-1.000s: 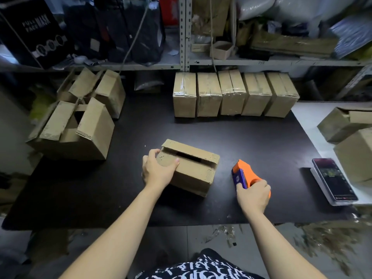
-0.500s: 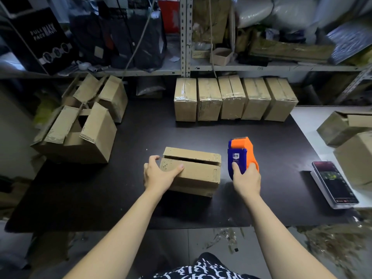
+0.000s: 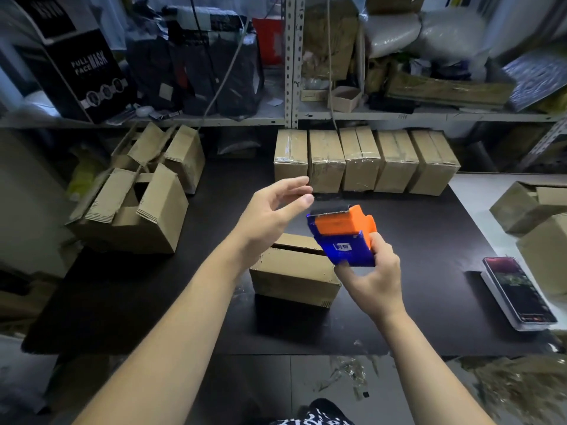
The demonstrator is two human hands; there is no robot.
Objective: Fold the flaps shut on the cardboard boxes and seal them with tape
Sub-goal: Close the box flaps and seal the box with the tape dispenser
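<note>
I am standing at a black table in a crowded storeroom, and its near edge is running across below my forearms, with bits of torn scrap lying on the floor in front of it. Closest to me, my right hand is gripping the orange and blue tape dispenser by its blue end, fingers curled round it, and is holding it in the air with the dark front edge tilted away from me. Under it the cardboard box is sitting on the table near the front edge, its top flaps folded down with a dark gap showing between them; the dispenser and my left wrist are covering part of its top. My left hand is hanging above and beyond the box, fingers loosely spread and holding nothing, the fingertips just beside the front of the dispenser; I cannot tell whether they are touching it. Off to the right a phone is lying with its screen lit, and past it more brown boxes are sitting at the edge of view. To the left, open boxes are standing in a heap with their flaps sticking up. At the back of the table five taped boxes are standing side by side in a row. Above them a metal shelf is carrying bags and a black carton marked FULL FACE MASK
</note>
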